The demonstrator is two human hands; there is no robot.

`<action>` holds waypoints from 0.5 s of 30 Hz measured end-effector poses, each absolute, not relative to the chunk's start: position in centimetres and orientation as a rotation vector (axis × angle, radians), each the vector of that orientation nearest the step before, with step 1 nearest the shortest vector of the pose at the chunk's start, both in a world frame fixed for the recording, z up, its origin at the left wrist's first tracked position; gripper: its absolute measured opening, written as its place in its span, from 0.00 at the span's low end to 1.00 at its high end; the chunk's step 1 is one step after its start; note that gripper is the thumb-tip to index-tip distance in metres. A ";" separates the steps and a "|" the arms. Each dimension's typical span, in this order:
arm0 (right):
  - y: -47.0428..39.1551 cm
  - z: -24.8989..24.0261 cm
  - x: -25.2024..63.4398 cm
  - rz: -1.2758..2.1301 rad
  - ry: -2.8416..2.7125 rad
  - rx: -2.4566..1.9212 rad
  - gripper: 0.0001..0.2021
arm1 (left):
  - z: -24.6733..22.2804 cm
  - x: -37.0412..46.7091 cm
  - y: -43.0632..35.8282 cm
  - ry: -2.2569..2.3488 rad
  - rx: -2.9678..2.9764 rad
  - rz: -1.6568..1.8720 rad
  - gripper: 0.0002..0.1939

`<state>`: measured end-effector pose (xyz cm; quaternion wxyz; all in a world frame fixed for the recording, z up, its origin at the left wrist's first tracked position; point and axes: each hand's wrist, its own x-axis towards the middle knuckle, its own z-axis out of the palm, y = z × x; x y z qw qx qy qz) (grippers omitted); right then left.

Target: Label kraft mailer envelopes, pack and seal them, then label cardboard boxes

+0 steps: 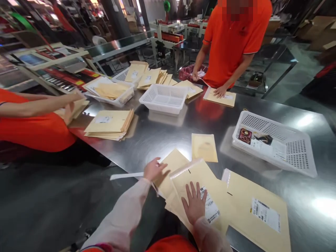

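Note:
My right hand point(194, 204) lies flat with spread fingers on a tan padded envelope point(185, 176), partly over its white printed label point(210, 206). My left hand point(154, 170) is just left of that envelope's flap, above another tan envelope point(175, 159); its fingers are apart and half bent. A narrow white strip point(126, 176) sticks out to the left from behind my left wrist; whether it touches the hand is hidden. Several envelopes overlap under my hands. A larger labelled envelope point(262, 210) lies to the right, and a small plain envelope point(204, 148) lies beyond.
A white basket point(299, 147) with small packets stands at right. Another white basket point(162, 99) and an envelope-filled basket point(122, 99) stand farther back. A stack of envelopes point(107, 124) sits at left. Across the metal table, a co-worker point(237, 42) presses an envelope; another person's arm point(39, 105) reaches in from the left.

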<state>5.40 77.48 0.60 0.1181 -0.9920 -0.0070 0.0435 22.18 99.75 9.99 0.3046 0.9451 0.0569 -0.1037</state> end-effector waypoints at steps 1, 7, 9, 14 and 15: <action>77.6 0.4 5.1 0.139 -0.051 -2.904 0.27 | 9.3 21.8 97.7 0.016 2.529 -0.320 0.27; 76.7 -0.2 4.4 0.119 -0.044 -2.951 0.27 | 7.5 19.0 90.0 -0.572 2.629 -0.490 0.16; 76.2 0.0 4.4 0.150 -0.007 -2.946 0.28 | 7.3 17.5 89.8 -0.725 2.634 -0.522 0.23; 75.3 1.4 6.6 0.092 -0.029 -2.904 0.25 | 5.5 14.8 89.1 -0.931 2.714 -0.570 0.33; 75.2 1.8 7.7 0.072 -0.026 -2.904 0.26 | 5.0 14.6 88.8 -0.952 2.743 -0.556 0.34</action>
